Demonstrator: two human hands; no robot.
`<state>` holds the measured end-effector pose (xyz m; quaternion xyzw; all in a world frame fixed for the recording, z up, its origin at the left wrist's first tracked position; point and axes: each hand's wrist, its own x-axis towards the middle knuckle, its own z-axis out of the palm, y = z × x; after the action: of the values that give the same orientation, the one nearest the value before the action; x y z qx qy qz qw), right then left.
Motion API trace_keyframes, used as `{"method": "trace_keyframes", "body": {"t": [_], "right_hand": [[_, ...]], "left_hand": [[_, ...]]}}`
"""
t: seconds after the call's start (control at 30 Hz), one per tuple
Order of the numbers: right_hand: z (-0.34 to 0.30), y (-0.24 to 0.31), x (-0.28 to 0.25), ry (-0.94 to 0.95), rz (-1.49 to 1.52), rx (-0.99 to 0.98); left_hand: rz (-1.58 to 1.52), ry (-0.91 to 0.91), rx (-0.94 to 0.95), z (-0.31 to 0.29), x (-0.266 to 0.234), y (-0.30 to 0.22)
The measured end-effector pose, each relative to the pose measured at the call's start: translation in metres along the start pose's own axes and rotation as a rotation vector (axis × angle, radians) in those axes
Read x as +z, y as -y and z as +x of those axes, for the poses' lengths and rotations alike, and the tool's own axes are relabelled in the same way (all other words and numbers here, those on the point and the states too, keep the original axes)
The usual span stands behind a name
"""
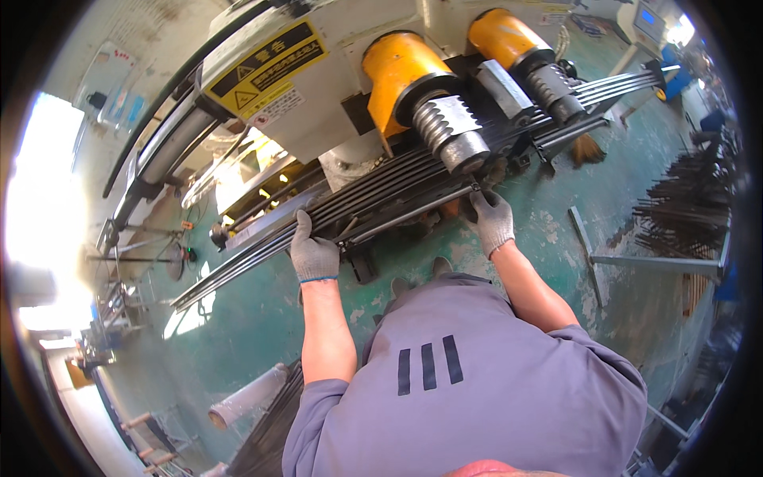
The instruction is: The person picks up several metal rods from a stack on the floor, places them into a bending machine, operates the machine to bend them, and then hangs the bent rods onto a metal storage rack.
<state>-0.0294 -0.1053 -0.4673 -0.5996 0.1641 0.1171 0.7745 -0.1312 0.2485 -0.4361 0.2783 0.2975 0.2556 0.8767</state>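
Observation:
Long dark metal rods (373,187) lie side by side across the machine in front of me. My left hand (315,256), in a grey knitted glove, is at their near left part, thumb up against the rods and fingers curled beneath, partly hidden. A separate metal rod (413,213) runs along the machine's near edge. At its right end is my right hand (490,222), also gloved, with thumb and fingers closed about the tip. Just beyond that hand stands a toothed steel spindle (449,131) under an orange housing (405,67).
A second orange housing (505,36) stands farther right. Warning labels (274,67) mark the machine's pale body (318,119). Right of me, a stack of dark rods (687,199) rests near a metal frame (652,261). A plastic-wrapped roll (248,397) lies on the green floor (238,350).

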Motion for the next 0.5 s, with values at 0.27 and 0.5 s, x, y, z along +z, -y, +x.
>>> {"method": "trace_keyframes", "body": {"t": [0.27,0.5], "right_hand": [[-0.003,-0.021,-0.061,-0.033,-0.230,0.110],[0.008,-0.036,-0.058,0.009,-0.286,0.099]], "left_hand": [[-0.198,-0.154,0.170,-0.003,-0.034,-0.075],[-0.077,-0.029,0.142,-0.019,-0.007,-0.032]]}}
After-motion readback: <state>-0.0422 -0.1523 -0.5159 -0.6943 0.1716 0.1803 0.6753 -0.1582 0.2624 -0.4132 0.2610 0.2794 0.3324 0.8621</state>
